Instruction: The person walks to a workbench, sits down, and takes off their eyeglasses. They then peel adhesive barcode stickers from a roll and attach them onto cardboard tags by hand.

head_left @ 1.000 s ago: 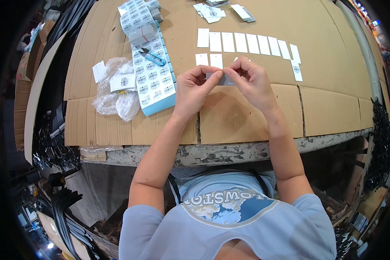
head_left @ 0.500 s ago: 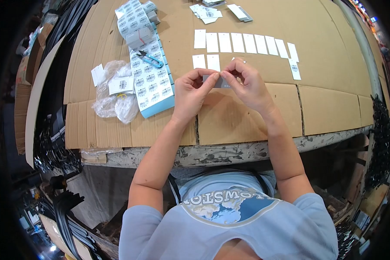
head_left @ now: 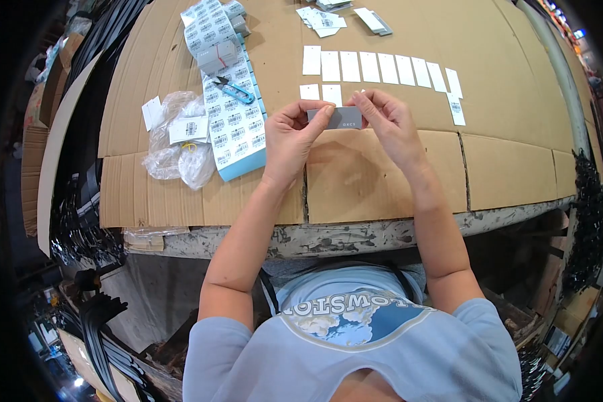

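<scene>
Between my hands is a small grey hang tag (head_left: 342, 119) with light lettering, held just above the cardboard. My left hand (head_left: 296, 134) pinches its left end between thumb and fingers. At the tag's upper right, the thumb and fingertips of my right hand (head_left: 394, 128) are closed on its edge; their exact contact is partly hidden. Just beyond my fingers lie white tags (head_left: 331, 94) in a short row. Farther out runs a longer row of several white tags (head_left: 369, 66). One barcoded tag (head_left: 456, 110) lies at that row's right end.
Cardboard (head_left: 395, 181) covers the table. To the left lie a sheet of barcode stickers (head_left: 234, 127), blue thread snips (head_left: 235, 91), a banded grey stack (head_left: 217, 57) and a clear plastic bag (head_left: 195, 169). Tag piles (head_left: 323, 23) sit at the back.
The grey tag has come into fuller view, its lettered face showing between my hands. My right hand has shifted slightly right, and its fingertips are farther from the left ones.
</scene>
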`<state>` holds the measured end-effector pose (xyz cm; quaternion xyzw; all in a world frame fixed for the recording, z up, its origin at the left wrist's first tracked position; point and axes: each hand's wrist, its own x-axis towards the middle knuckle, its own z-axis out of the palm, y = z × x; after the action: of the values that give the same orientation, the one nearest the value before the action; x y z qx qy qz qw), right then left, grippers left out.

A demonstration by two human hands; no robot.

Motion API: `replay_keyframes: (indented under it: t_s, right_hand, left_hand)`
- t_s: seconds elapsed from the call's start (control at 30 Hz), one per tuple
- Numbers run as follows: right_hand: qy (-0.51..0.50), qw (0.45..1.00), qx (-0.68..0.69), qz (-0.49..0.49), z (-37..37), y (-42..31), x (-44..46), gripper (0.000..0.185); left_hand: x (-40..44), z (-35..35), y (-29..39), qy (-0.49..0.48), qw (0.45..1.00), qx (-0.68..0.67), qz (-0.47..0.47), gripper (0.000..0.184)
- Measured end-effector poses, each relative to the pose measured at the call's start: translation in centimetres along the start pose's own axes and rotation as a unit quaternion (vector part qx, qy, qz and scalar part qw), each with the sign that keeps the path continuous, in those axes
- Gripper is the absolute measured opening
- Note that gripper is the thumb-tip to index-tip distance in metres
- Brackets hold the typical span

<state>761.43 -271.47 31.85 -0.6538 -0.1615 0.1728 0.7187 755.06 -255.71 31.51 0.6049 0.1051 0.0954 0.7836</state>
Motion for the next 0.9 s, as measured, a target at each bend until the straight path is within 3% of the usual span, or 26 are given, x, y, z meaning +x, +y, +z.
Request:
replay_keyframes:
  t_s: [0.27, 0.4, 0.5, 0.67, 0.9]
  right_hand:
    - [-0.001, 0.996, -0.056, -0.076, 0.6, 0.5, -0.3, 0.014]
    - [-0.006, 0.992, -0.098, -0.079, 0.4, 0.5, -0.4, 0.014]
    - [-0.018, 0.997, -0.047, -0.064, 0.2, 0.1, -0.4, 0.014]
    - [-0.027, 0.987, -0.140, -0.072, 0.0, 0.1, -0.4, 0.011]
    - [-0.016, 0.980, -0.175, -0.092, -0.3, -0.1, -0.4, 0.009]
  left_hand:
    - [-0.1, 0.0, 0.0, -0.008, 1.000, 0.014, 0.008, 0.012]
    - [-0.1, -0.1, -0.2, -0.008, 1.000, 0.028, 0.006, 0.011]
    - [0.0, -0.1, -0.3, -0.003, 1.000, 0.018, 0.006, 0.011]
    - [0.4, -0.3, -0.3, 0.004, 1.000, -0.010, 0.005, 0.014]
    - [0.3, -0.9, 1.0, -0.082, 0.990, -0.103, -0.057, 0.017]
